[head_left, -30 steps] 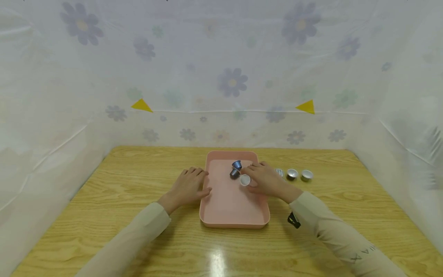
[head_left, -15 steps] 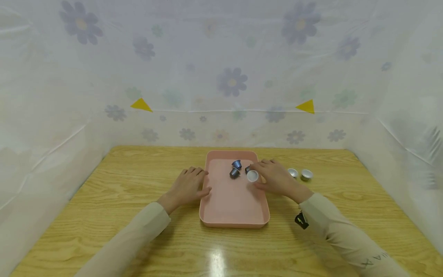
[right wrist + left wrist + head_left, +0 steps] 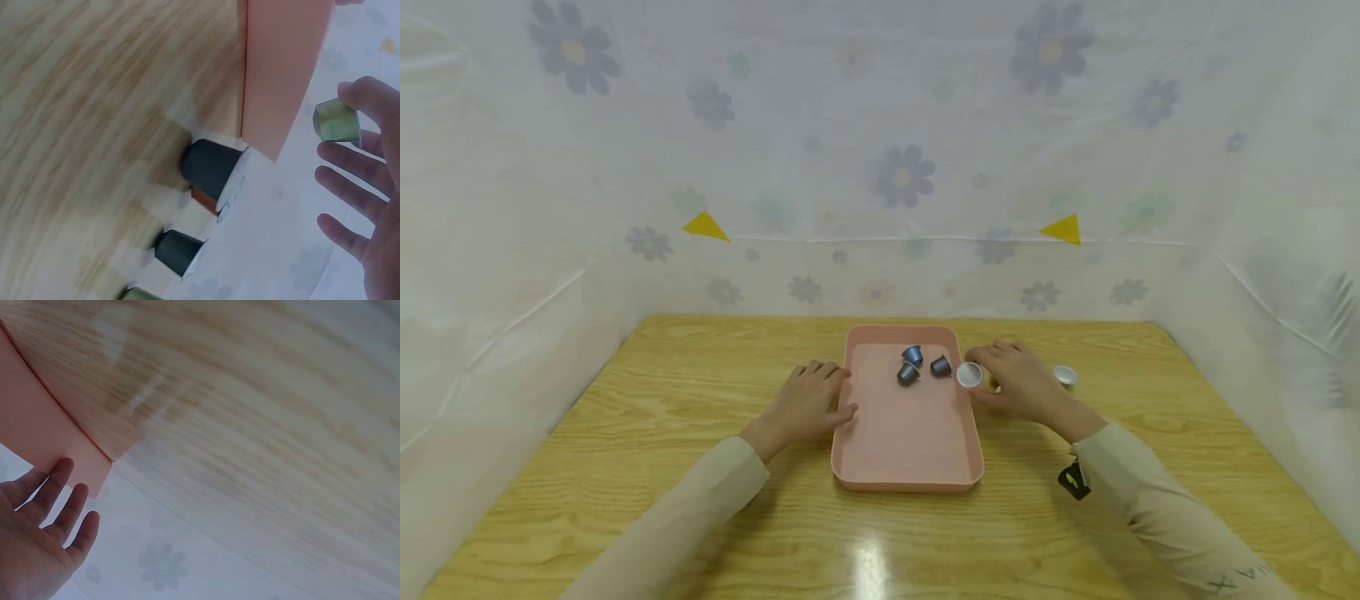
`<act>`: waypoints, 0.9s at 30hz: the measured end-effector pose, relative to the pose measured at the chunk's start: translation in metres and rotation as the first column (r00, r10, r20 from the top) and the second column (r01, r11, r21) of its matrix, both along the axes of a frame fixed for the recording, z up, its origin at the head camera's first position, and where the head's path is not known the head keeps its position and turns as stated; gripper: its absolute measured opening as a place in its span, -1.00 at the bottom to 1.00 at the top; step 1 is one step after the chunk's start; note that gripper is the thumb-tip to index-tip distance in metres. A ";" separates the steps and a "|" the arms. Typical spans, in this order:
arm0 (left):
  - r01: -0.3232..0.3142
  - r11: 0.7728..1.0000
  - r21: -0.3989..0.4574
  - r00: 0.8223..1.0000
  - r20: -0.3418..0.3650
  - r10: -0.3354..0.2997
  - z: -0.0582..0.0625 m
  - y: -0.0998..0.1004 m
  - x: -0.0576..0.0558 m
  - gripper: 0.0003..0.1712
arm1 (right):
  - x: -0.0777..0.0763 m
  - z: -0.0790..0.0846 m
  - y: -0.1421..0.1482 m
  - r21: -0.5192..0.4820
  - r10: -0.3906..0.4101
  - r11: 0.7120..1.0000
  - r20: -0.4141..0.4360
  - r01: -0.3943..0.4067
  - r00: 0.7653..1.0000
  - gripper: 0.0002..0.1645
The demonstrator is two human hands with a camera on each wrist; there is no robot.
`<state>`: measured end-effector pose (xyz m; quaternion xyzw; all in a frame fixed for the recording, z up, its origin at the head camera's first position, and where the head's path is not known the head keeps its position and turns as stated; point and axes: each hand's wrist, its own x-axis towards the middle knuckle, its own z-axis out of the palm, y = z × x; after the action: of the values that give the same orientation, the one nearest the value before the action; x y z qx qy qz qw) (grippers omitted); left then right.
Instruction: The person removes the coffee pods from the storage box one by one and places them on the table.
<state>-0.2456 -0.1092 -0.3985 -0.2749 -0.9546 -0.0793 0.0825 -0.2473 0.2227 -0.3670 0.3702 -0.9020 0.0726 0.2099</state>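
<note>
My right hand pinches a green coffee capsule between thumb and index finger, its pale lid facing up. The hand is at the right rim of a pink tray, with the capsule above that rim. Inside the tray lie a blue capsule and two dark capsules, one dark capsule close to the blue one and another dark capsule farther right. At the tray's left wall, my left hand rests with loose fingers; the left wrist view shows its fingertips by the pink wall.
Right of the tray, several capsules stand lid up on the wooden table, including a black capsule, a smaller-looking black capsule and a partly cut-off green capsule. My right hand hides most of them in the head view. A flowered curtain hangs behind.
My right hand has moved right, from over the tray to its right rim, carrying the capsule. The second dark capsule in the tray has come into sight. My left hand has stayed put.
</note>
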 end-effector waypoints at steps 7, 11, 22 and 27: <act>-0.005 1.000 -0.001 1.000 0.010 0.005 0.003 0.001 0.001 -0.40 | 0.001 -0.005 0.015 -0.001 -0.039 0.999 -0.003 0.039 0.999 -0.57; -0.001 1.000 -0.001 1.000 0.001 0.001 0.003 0.001 0.001 -0.41 | 0.002 -0.006 0.023 0.017 -0.081 0.997 0.003 0.081 0.997 -0.54; -0.002 1.000 -0.010 1.000 0.003 0.002 0.003 0.001 0.001 -0.40 | 0.007 -0.011 0.045 -0.002 -0.127 0.992 0.022 0.127 0.992 -0.50; -0.006 1.000 -0.009 1.000 0.010 0.006 0.004 0.001 0.002 -0.40 | 0.006 -0.015 0.055 0.006 -0.149 0.989 0.024 0.149 0.988 -0.48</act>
<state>-0.2435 -0.1079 -0.3948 -0.2720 -0.9562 -0.0764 0.0767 -0.2412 0.2779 -0.3820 0.3011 -0.9298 0.0591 0.2030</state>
